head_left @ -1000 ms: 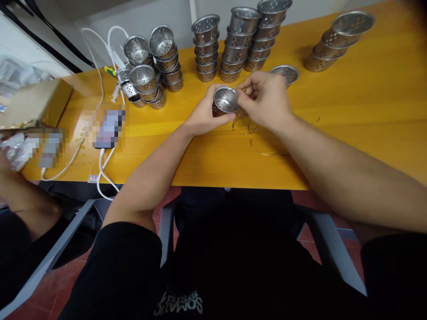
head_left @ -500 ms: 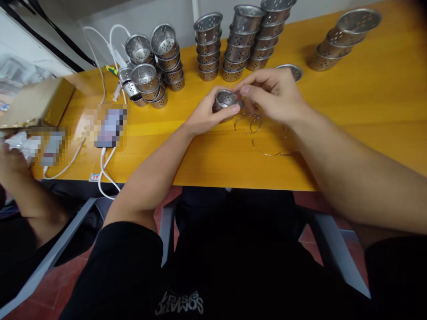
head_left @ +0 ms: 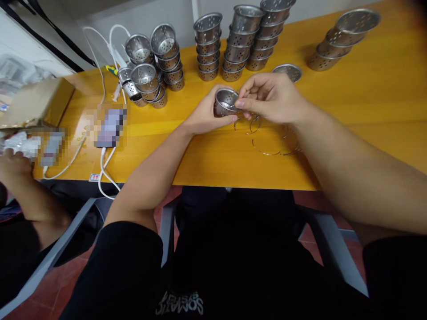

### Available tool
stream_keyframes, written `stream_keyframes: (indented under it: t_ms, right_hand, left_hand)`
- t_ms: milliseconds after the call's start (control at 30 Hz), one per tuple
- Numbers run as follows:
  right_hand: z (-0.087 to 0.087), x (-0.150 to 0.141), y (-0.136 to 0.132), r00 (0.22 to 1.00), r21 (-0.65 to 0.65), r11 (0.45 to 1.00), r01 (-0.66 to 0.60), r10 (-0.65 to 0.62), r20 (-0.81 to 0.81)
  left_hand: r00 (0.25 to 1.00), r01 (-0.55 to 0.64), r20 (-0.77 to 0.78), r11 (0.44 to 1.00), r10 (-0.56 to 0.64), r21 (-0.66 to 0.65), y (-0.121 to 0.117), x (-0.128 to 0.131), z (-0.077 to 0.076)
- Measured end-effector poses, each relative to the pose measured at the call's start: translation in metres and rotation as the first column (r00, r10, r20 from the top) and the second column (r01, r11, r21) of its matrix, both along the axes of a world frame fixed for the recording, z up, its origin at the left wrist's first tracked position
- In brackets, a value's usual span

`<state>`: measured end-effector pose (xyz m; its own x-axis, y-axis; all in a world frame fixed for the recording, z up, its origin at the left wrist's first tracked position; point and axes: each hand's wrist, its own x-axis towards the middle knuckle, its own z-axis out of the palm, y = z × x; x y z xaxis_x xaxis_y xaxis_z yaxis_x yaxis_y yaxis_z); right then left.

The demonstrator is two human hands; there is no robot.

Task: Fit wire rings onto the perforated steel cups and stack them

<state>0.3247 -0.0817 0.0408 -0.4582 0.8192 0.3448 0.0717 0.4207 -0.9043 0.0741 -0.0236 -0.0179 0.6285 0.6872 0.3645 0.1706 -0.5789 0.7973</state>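
Observation:
My left hand (head_left: 205, 112) is closed around a small perforated metal strainer cup (head_left: 223, 106), holding it with its mouth up just over the table. At the cup's right rim, the thumb and fingers of my right hand (head_left: 267, 98) are pinched together; a thin wire seems to reach from them into the cup, though most of it is hidden. Several thin curved wires (head_left: 267, 153) lie on the table below my right hand. Behind that hand rests a round perforated metal piece (head_left: 287, 72), partly covered by it.
Stacks of perforated cups stand at the back left (head_left: 171, 66), back middle (head_left: 208, 58) and back right (head_left: 328, 53) of the yellow table (head_left: 213, 164). To the left lie a phone (head_left: 111, 128), white cables and a cardboard box (head_left: 36, 102). Another person's hand (head_left: 16, 166) is at far left.
My right hand has lowered slightly, its fingers now at the cup's right rim. My left thumb has slid down the cup's side, showing more of it. The other person's hand has shifted.

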Motion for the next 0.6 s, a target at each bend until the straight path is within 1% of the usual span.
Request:
stream_keyframes:
  t_ms: [133,267,467,533,600]
  right_hand:
    - [-0.003,0.002,0.003,1.000,0.007,1.000,-0.013,0.013,0.010]
    - [-0.004,0.002,0.003,0.999,0.003,1.000,0.015,-0.015,0.039]
    - [-0.006,-0.002,0.001,1.000,0.025,0.999,0.021,-0.022,0.014]
    - [-0.008,-0.004,0.001,0.998,0.057,0.997,0.054,-0.055,0.011]
    - [-0.012,-0.004,0.002,0.992,0.135,0.983,0.126,-0.128,0.012]
  left_hand:
    - [1.000,0.005,-0.011,1.000,-0.005,0.016,0.001,0.001,-0.001]
    - [1.000,0.014,-0.015,0.999,-0.014,0.033,0.002,0.000,0.000]
    - [1.000,0.005,-0.001,1.000,-0.005,-0.002,0.001,-0.001,0.000]
    - [1.000,-0.007,0.007,1.000,0.007,0.010,0.001,-0.001,-0.002]
    - [1.000,-0.022,0.019,0.999,0.021,0.038,0.003,-0.001,-0.006]
